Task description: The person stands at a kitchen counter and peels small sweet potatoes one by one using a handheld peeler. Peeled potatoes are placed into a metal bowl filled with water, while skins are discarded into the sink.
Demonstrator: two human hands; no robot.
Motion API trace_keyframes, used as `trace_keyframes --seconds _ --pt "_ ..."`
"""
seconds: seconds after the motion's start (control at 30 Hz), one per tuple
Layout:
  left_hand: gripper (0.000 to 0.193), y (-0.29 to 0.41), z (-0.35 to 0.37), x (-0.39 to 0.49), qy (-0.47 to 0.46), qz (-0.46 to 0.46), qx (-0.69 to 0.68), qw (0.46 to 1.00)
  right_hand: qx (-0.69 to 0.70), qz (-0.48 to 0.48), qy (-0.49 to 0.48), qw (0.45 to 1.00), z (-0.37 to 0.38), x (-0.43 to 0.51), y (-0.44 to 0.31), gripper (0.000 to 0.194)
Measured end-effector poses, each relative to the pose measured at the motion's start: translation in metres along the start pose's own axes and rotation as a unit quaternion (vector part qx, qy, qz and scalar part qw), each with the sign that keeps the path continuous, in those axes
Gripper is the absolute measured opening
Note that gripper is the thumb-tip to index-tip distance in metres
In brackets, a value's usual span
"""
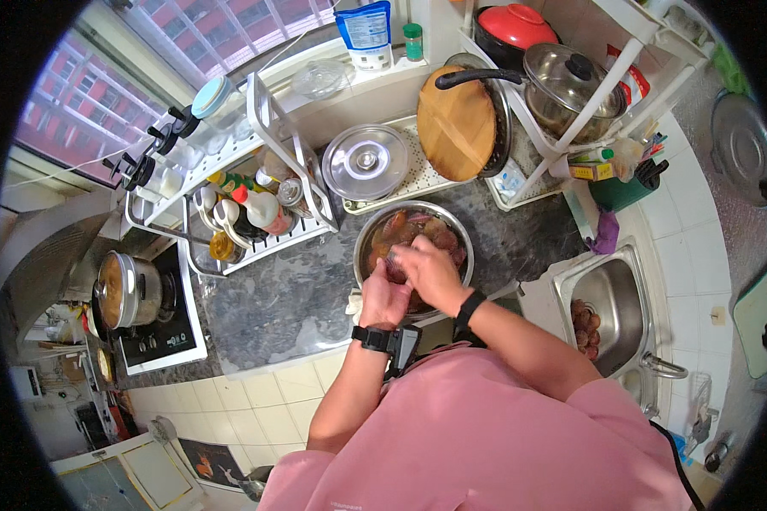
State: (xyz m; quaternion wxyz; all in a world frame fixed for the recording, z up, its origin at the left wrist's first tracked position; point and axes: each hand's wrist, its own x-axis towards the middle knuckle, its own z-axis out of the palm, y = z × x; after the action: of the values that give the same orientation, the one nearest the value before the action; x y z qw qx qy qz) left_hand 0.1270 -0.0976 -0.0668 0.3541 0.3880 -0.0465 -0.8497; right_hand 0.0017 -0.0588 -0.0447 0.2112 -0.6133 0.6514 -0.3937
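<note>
A round stainless steel bowl (468, 255) stands on the dark stone counter, holding several reddish-brown, rough-skinned round pieces of food (444, 237) in liquid. Over the bowl, my left hand (385, 295) is closed around a small dark reddish piece (396, 269) of the same look. My right hand (429, 271) meets it from the right, its fingers on or right at that piece; they are blurred, so whether they grip anything is unclear. A whitish cloth (354, 305) lies by the bowl's left rim.
At the left are a pot (128, 290) on a cooktop and a white rack (281, 246) of bottles. Behind the bowl are a steel lid (365, 160) and a wooden lid (457, 124). The sink (623, 313) at the right holds several reddish round pieces.
</note>
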Motion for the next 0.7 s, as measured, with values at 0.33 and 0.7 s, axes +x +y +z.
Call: trace_keyframes --seconds 0.33,0.7 --pt "0.042 0.002 0.004 -0.01 -0.02 0.034 0.034 0.999 0.012 -0.004 -0.049 0.999 0.0 0.001 -0.002 0.025" --pt "0.038 0.001 0.006 -0.013 0.065 0.008 0.0 0.998 0.017 0.03 0.021 0.999 0.001 0.001 0.001 0.024"
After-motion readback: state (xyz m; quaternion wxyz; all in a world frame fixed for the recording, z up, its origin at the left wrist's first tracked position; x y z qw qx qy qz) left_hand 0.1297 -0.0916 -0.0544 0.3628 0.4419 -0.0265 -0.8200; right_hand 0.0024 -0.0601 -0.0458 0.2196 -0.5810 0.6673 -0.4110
